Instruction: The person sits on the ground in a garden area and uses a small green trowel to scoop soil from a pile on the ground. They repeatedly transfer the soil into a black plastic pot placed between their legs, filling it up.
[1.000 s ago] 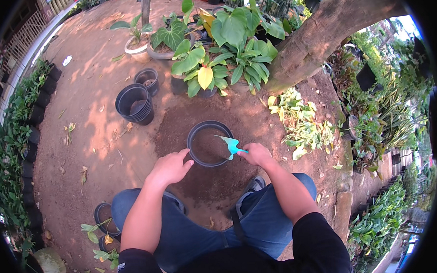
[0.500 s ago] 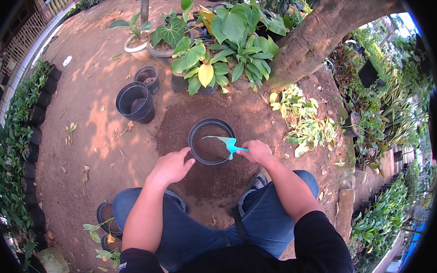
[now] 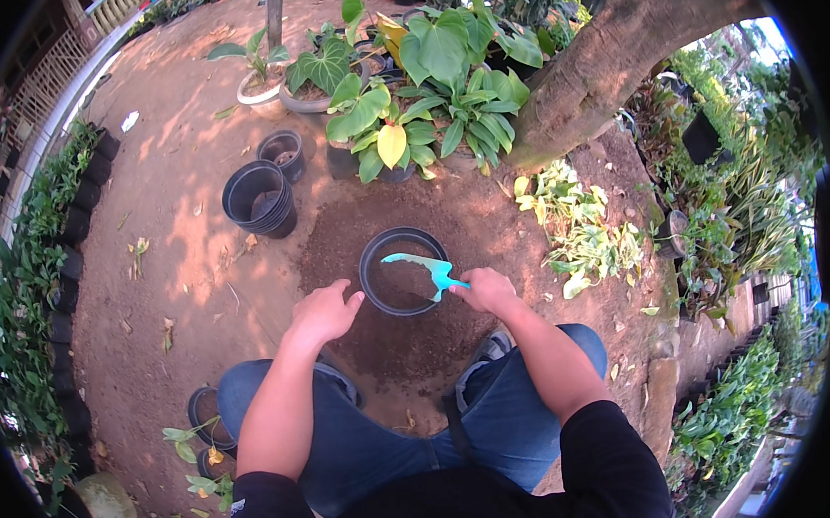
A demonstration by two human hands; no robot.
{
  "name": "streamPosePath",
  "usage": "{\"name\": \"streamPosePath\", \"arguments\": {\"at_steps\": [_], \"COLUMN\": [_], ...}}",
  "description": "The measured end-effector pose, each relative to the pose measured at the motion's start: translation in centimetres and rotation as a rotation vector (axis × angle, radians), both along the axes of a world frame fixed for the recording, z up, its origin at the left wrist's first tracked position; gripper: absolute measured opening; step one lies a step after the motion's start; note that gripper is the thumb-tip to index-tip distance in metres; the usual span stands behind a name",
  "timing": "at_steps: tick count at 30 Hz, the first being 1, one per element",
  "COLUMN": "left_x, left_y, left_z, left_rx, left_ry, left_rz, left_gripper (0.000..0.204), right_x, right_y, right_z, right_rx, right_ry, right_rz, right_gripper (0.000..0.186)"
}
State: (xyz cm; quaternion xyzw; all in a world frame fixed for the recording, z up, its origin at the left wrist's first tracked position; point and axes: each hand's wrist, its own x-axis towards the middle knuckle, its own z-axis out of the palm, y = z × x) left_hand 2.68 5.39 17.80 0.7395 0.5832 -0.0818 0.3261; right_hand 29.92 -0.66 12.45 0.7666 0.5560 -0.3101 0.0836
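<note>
A round black plant pot [image 3: 370, 300] stands on the ground in front of me, with brown soil [image 3: 399, 283] inside. My right hand [image 3: 487, 291] is closed round the handle of a turquoise hand trowel [image 3: 442, 274] at the pot's right rim. The trowel's blade reaches left over the pot's opening and has soil along its lower side. My left hand [image 3: 325, 313] is just left of the pot, apart from its rim. It holds nothing, and its thumb stands away from the fingers.
Dark loose soil [image 3: 335, 235] surrounds the pot. Stacked black pots [image 3: 259, 203] and another black pot [image 3: 282, 152] stand at the far left. Leafy potted plants [image 3: 445, 100] and a tree trunk [image 3: 601, 70] are beyond. Variegated cuttings [image 3: 585, 233] lie at the right.
My left hand has drawn slightly left, away from the pot's rim. The trowel stays over the pot in my right hand, its blade turned a little.
</note>
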Motion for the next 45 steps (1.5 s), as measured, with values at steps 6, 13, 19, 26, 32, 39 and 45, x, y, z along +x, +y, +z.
{"name": "streamPosePath", "arguments": {"at_steps": [6,13,19,26,32,39,45], "left_x": [0.8,1.8,2.3,2.5,2.4,2.5,2.6], "left_y": [0.7,0.6,0.5,0.3,0.3,0.4,0.2], "left_z": [-0.7,-2.0,-1.4,-1.5,-1.7,-1.2,-1.0], "left_rx": [-0.036,-0.063,-0.06,-0.025,-0.013,-0.031,-0.033], "left_ry": [0.073,0.089,0.087,0.056,0.055,0.067,0.065], "left_rz": [0.137,0.147,0.16,0.184,0.171,0.145,0.137], "left_gripper": [0.048,0.047,0.046,0.045,0.045,0.046,0.046], "right_x": [-0.3,-0.7,-0.3,-0.3,0.1,0.0,0.4], "right_y": [0.0,0.6,1.1,1.1,0.9,0.7,0.9], "right_z": [-0.1,0.3,0.5,0.5,-1.3,-3.0,-3.0], "right_rx": [0.005,0.013,0.009,0.0,0.022,0.061,-0.002], "right_ry": [0.021,0.043,0.016,0.065,0.055,0.06,0.122], "right_rz": [-0.038,-0.067,-0.081,-0.073,-0.103,-0.142,-0.089], "right_gripper": [0.039,0.039,0.041,0.041,0.042,0.047,0.048]}}
